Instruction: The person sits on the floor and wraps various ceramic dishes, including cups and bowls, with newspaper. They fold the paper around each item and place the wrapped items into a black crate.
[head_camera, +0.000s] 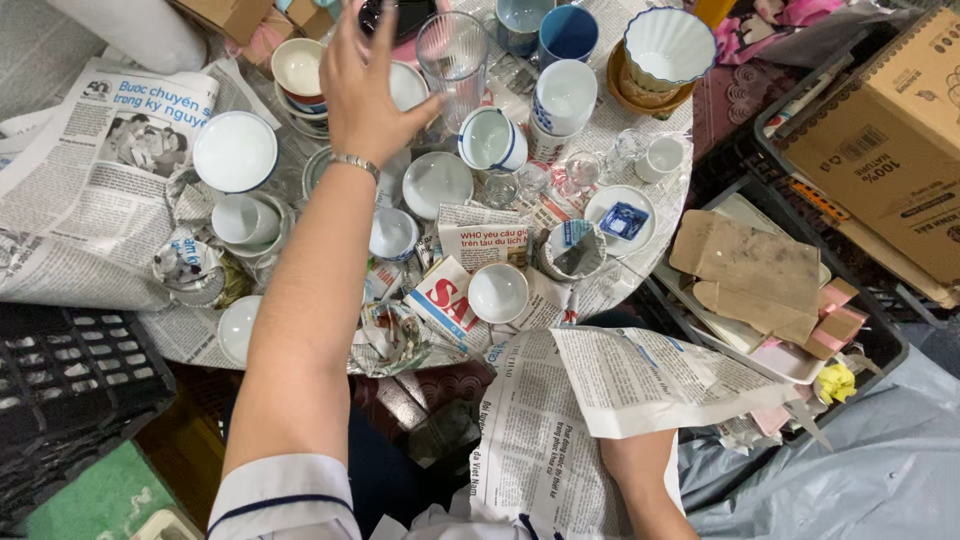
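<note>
left arm: stretched way out over the table, left hand (362, 85) up at the far side, wristwatch (356, 163) showing

left grip: fingers spread, thumb tip touching the glass (453, 62), not wrapped round it

right hand: right hand (634, 462) down low under a newspaper (560, 420), mostly hidden, can't tell the grip

room: pretty much none, cups and bowls crammed together, a mug (490, 140) just beside the glass

glass: upright, just right of the palm
</note>
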